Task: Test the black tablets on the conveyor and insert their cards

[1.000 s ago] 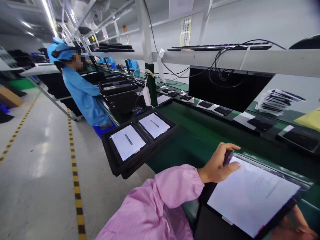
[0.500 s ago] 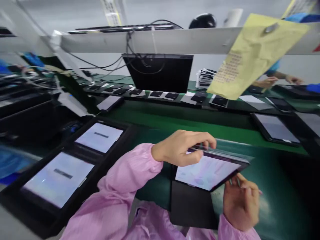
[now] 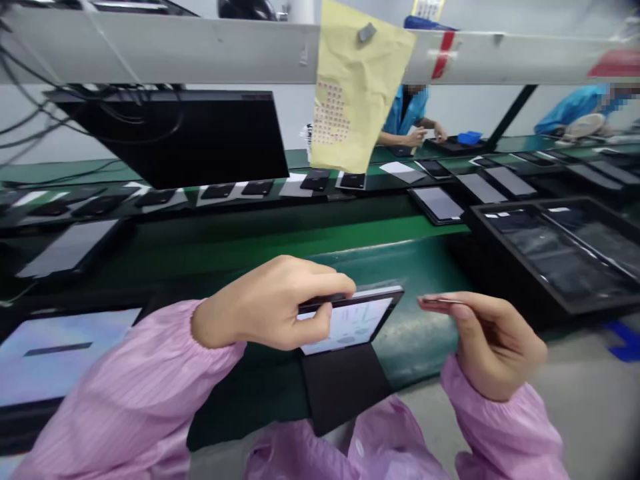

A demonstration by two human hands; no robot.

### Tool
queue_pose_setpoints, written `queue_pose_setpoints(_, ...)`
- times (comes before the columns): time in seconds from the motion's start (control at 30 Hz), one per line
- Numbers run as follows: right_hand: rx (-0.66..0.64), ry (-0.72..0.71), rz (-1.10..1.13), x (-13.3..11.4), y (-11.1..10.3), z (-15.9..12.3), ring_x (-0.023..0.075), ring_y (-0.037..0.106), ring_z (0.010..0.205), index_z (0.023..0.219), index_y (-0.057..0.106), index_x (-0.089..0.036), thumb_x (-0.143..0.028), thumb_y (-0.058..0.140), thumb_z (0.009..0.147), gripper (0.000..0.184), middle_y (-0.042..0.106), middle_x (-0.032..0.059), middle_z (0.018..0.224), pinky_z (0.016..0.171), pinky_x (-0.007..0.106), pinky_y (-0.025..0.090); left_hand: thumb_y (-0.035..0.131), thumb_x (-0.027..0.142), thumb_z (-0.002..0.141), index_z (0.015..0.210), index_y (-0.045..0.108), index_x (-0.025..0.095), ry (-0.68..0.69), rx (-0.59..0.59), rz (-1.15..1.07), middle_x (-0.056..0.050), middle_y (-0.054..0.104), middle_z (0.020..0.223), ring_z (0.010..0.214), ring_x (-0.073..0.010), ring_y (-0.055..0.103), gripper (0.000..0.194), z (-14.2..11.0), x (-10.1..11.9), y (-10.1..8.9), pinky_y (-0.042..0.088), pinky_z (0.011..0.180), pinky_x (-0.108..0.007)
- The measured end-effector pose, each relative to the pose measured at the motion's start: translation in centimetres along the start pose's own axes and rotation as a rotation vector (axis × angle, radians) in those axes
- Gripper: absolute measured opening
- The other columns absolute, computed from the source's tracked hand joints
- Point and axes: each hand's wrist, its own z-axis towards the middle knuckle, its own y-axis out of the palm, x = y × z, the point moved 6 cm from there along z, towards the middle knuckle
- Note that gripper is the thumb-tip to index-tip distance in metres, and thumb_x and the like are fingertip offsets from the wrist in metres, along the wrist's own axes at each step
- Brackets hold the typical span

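My left hand [image 3: 273, 303] is closed on the left edge of a tablet [image 3: 357, 320] with a lit white screen, holding it tilted up above the green bench. A dark flat pad [image 3: 343, 387] lies under the tablet at the bench's near edge. My right hand [image 3: 487, 340] is just right of the tablet, apart from it, with fingers pinched on a thin flat strip [image 3: 440, 302] that points toward the tablet. Both my sleeves are pink.
A black tray [image 3: 505, 257] with dark tablets stands at the right. Another lit tablet [image 3: 55, 353] lies at the left. A dark monitor [image 3: 190, 137] and a yellow paper [image 3: 353, 87] hang ahead. Small phones [image 3: 257, 189] line the green conveyor [image 3: 280, 227]. Workers in blue [image 3: 407, 117] sit beyond.
The view has swung right along the bench. My left hand keeps the tablet, now tilted steeper. My right hand has left the tablet's lower corner and risen beside it, pinching a thin strip.
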Motion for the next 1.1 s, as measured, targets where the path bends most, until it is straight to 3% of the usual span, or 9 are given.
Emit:
queue_pose_setpoints(0.13, -0.234, -0.235, -0.125, -3.6, 1.8, 1.5, 0.0155, 0.074, 0.083, 0.109, 0.066, -0.022, -0.004, 0.058, 0.086, 0.030, 0.076, 0.0021, 0.094, 0.074, 0.025, 0.061, 0.047, 0.017, 0.081, 0.087, 0.060, 0.020, 0.000, -0.055, 0.028, 0.005, 0.056, 0.067, 0.055, -0.0071, 0.046, 0.015, 0.9, 0.3, 0.5, 0.031, 0.052, -0.021)
queue_pose_setpoints(0.23, -0.282, -0.349, -0.152, -5.0, 3.1, 2.7, 0.0125, 0.073, 0.079, 0.107, 0.064, -0.022, -0.004, 0.059, 0.086, 0.029, 0.076, 0.0013, 0.088, 0.071, 0.020, 0.059, 0.052, 0.019, 0.080, 0.079, 0.055, 0.020, -0.022, -0.110, 0.010, 0.008, 0.048, 0.061, 0.051, -0.0062, 0.039, 0.003, 1.9, 0.4, 0.9, 0.025, 0.050, -0.021)
queue_pose_setpoints(0.3, -0.275, -0.380, -0.150, -5.2, 3.6, 3.3, 0.0131, 0.072, 0.078, 0.104, 0.064, -0.021, -0.006, 0.061, 0.086, 0.024, 0.075, 0.0014, 0.086, 0.070, 0.021, 0.058, 0.055, 0.020, 0.079, 0.073, 0.050, 0.020, -0.025, -0.127, -0.010, 0.008, 0.042, 0.058, 0.050, -0.0061, 0.035, 0.007, 2.5, 0.4, 1.0, 0.023, 0.049, -0.022)
queue_pose_setpoints(0.43, -0.276, -0.358, -0.193, -4.7, 4.6, 4.0, 0.0140, 0.071, 0.075, 0.098, 0.062, -0.022, -0.012, 0.058, 0.089, 0.013, 0.073, 0.0018, 0.083, 0.068, 0.024, 0.057, 0.053, 0.018, 0.076, 0.064, 0.043, 0.018, -0.002, -0.096, -0.033, 0.007, 0.036, 0.057, 0.051, -0.0066, 0.031, 0.016, 2.6, -0.3, 0.7, 0.023, 0.050, -0.022)
queue_pose_setpoints(0.53, -0.310, -0.344, -0.250, -4.5, 5.4, 4.5, 0.0127, 0.070, 0.074, 0.097, 0.059, -0.023, -0.014, 0.055, 0.091, 0.011, 0.072, 0.0005, 0.082, 0.067, 0.022, 0.056, 0.050, 0.016, 0.077, 0.075, 0.053, 0.019, -0.021, -0.071, -0.088, 0.006, 0.048, 0.065, 0.056, -0.0067, 0.040, 0.004, 1.8, -1.4, 0.3, 0.030, 0.055, -0.020)
queue_pose_setpoints(0.63, -0.310, -0.333, -0.262, -4.4, 5.9, 4.9, 0.0121, 0.069, 0.071, 0.096, 0.058, -0.023, -0.015, 0.055, 0.092, 0.010, 0.071, -0.0008, 0.081, 0.064, 0.021, 0.054, 0.047, 0.014, 0.076, 0.087, 0.059, 0.019, -0.024, -0.033, -0.135, 0.006, 0.056, 0.071, 0.058, -0.0063, 0.046, 0.017, 0.9, -1.9, 0.0, 0.034, 0.058, -0.019)
queue_pose_setpoints(0.77, -0.295, -0.311, -0.242, -4.2, 5.8, 5.1, 0.0119, 0.070, 0.069, 0.096, 0.058, -0.023, -0.014, 0.056, 0.091, 0.011, 0.072, -0.0016, 0.081, 0.062, 0.020, 0.054, 0.046, 0.012, 0.075, 0.093, 0.062, 0.019, 0.016, -0.028, -0.111, 0.005, 0.058, 0.071, 0.056, -0.0063, 0.046, 0.025, 0.6, -1.5, 0.1, 0.034, 0.057, -0.019)
queue_pose_setpoints(0.97, -0.284, -0.274, -0.238, -3.8, 5.3, 4.8, 0.0112, 0.070, 0.070, 0.097, 0.059, -0.023, -0.012, 0.058, 0.090, 0.013, 0.073, -0.0019, 0.082, 0.062, 0.019, 0.053, 0.047, 0.014, 0.080, 0.093, 0.064, 0.020, 0.051, -0.017, 0.021, 0.002, 0.063, 0.075, 0.060, -0.0095, 0.051, 0.022, 0.7, -0.7, 0.2, 0.032, 0.056, -0.022)
queue_pose_setpoints(1.1, -0.270, -0.294, -0.252, -3.8, 5.0, 4.7, 0.0107, 0.069, 0.068, 0.098, 0.060, -0.023, -0.012, 0.059, 0.089, 0.014, 0.073, -0.0021, 0.081, 0.061, 0.018, 0.053, 0.050, 0.015, 0.079, 0.087, 0.061, 0.020, 0.052, -0.035, 0.058, 0.004, 0.057, 0.069, 0.055, -0.0091, 0.044, 0.015, 1.0, -0.3, 0.3, 0.026, 0.052, -0.024)
